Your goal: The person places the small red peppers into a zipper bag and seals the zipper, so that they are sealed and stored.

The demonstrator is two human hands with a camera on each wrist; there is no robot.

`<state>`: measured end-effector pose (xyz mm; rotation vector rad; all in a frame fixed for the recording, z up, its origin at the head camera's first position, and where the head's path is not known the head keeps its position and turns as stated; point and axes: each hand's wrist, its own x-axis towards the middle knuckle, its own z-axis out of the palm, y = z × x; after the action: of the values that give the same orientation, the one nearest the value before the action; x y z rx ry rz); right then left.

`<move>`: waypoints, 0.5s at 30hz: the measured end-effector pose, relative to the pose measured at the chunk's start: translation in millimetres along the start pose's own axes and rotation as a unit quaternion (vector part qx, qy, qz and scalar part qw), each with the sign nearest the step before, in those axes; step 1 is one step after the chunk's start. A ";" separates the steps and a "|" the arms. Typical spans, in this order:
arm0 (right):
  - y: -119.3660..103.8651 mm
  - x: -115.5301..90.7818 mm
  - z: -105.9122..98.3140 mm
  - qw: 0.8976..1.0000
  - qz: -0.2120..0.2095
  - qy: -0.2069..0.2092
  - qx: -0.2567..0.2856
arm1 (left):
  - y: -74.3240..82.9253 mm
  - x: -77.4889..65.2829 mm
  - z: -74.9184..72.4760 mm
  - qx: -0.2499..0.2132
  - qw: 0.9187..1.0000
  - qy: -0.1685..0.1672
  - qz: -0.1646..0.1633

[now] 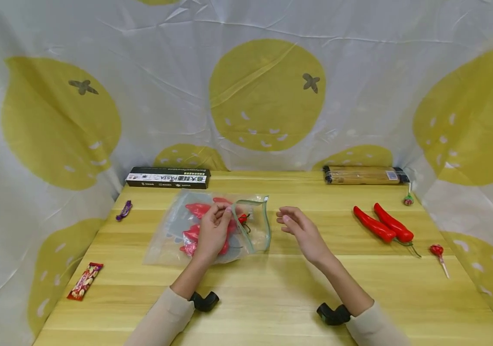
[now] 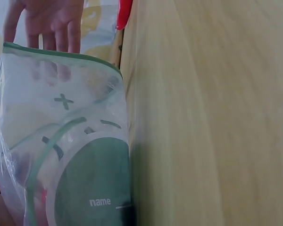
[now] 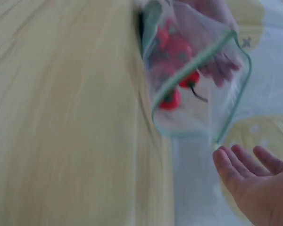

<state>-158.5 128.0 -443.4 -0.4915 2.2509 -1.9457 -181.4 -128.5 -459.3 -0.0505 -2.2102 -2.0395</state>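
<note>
A clear zip bag (image 1: 164,245) with a green-edged mouth lies on the table, its mouth gaping toward the right. Inside it are several red peppers (image 1: 197,209), one with a dark stem (image 3: 196,95) near the opening. My left hand (image 1: 213,230) pinches the bag's upper side close to the mouth, thumb and fingers bent together. Just right of the mouth, my right hand (image 1: 302,233) is held up with relaxed fingers and nothing in it. In the left wrist view a green label (image 2: 94,183) reading "name" shows on the bag.
Two long red chili peppers (image 1: 374,227) lie at the right, near two lollipops (image 1: 437,250). A black pasta box (image 1: 167,178) and a brown packet (image 1: 362,175) stand along the back. At the left are a purple-wrapped candy (image 1: 124,210) and a red snack bar (image 1: 85,281).
</note>
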 end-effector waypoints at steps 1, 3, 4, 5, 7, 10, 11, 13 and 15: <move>0.0 -3.4 -8.6 1.000 -0.001 0.007 -0.015 | -0.4 -0.5 -0.6 -0.003 1.000 -0.002 0.000; 1.1 -10.5 -27.1 0.999 0.004 0.022 -0.048 | -1.1 -1.1 -1.6 -0.006 1.000 -0.009 0.000; 2.0 -13.8 -36.8 0.997 0.007 0.029 -0.065 | -1.4 -1.0 -2.0 -0.010 1.000 -0.012 0.002; 3.1 -17.1 -46.3 0.996 0.011 0.036 -0.082 | -1.5 -0.8 -2.3 -0.013 1.000 -0.016 0.003; 5.4 -23.7 -65.6 0.993 0.015 0.052 -0.109 | -1.5 -0.5 -2.6 -0.015 1.000 -0.022 0.007; 8.1 -33.0 -93.2 0.985 0.023 0.086 -0.151 | -1.8 0.2 -2.6 -0.008 1.000 -0.020 0.007; 8.7 -36.1 -101.7 0.981 0.028 0.097 -0.165 | -1.5 0.5 -2.8 -0.005 1.000 -0.019 0.005; 10.2 -42.7 -118.3 0.972 0.044 0.119 -0.199 | -1.5 1.0 -3.0 -0.005 1.000 -0.017 0.004; 13.0 -49.9 -134.0 0.961 0.060 0.132 -0.236 | -1.6 1.3 -3.4 -0.009 1.000 -0.018 0.002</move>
<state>-154.3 271.5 -440.1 -0.1346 2.8522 -1.4816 -182.6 -132.1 -460.4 -0.0948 -2.2113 -2.0723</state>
